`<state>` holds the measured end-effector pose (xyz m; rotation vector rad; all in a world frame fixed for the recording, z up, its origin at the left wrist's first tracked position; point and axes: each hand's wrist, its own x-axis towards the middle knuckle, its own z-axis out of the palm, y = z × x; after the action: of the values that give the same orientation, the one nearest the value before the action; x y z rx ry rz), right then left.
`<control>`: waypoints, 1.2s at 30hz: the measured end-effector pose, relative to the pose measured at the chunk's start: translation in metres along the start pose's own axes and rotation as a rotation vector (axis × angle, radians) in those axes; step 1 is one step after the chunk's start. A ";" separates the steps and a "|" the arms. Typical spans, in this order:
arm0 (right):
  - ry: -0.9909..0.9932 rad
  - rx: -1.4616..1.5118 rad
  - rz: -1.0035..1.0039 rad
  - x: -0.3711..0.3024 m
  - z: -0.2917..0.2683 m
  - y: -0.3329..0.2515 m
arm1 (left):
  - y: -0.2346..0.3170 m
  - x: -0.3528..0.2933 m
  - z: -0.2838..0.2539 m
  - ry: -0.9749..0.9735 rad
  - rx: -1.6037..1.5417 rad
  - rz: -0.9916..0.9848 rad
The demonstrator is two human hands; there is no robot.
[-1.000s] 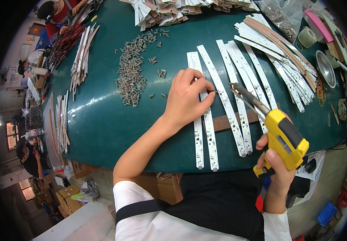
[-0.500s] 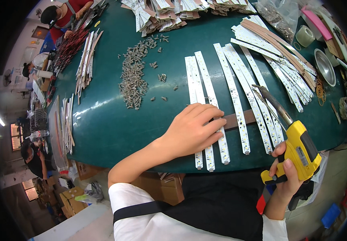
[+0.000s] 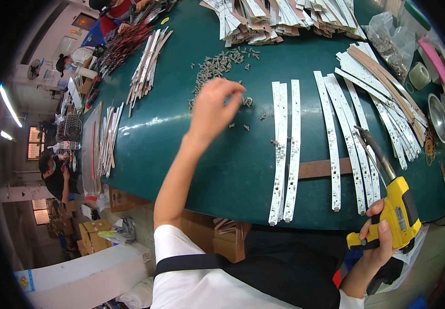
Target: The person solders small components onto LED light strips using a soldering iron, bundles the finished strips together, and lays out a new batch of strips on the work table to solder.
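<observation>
My left hand (image 3: pixel 215 105) reaches out over the green table (image 3: pixel 181 159), fingers curled down at the edge of a pile of small grey parts (image 3: pixel 217 67). Whether it pinches one is hidden by the back of the hand. A pair of long white LED strips (image 3: pixel 284 154) lies to its right, resting across a wooden bar (image 3: pixel 318 168). More white strips (image 3: pixel 331 139) lie further right. At the table's near right edge my right hand (image 3: pixel 379 242) grips a yellow soldering gun (image 3: pixel 400 211), its dark tip pointing up over those strips.
Stacks of strips (image 3: pixel 284 18) line the far edge, and more strips (image 3: pixel 148 62) lie at the left. A bag of parts (image 3: pixel 387 41), a tape roll (image 3: pixel 419 75) and a metal bowl (image 3: pixel 439 117) sit at right. Another person (image 3: pixel 55 170) works at left. Cardboard boxes (image 3: pixel 93 232) stand below.
My left hand has lifted off the white strips near the front and moved up and left to the pile of grey parts. The right hand with the soldering gun stayed low at the right.
</observation>
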<state>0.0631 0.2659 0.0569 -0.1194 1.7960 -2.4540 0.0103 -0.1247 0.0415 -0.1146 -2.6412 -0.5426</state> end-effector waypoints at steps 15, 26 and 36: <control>0.129 -0.014 0.053 0.000 0.007 -0.002 | -0.072 0.029 0.020 -0.093 0.415 -0.070; 0.024 -0.012 0.010 0.004 0.006 -0.008 | -0.031 0.030 0.016 0.099 -0.337 -0.406; 0.077 0.013 0.038 0.001 0.001 -0.006 | 0.088 0.020 0.062 -0.426 -1.371 -0.724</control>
<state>0.0623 0.2663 0.0629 0.0100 1.7947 -2.4759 -0.0185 -0.0200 0.0307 0.3691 -2.0333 -2.6749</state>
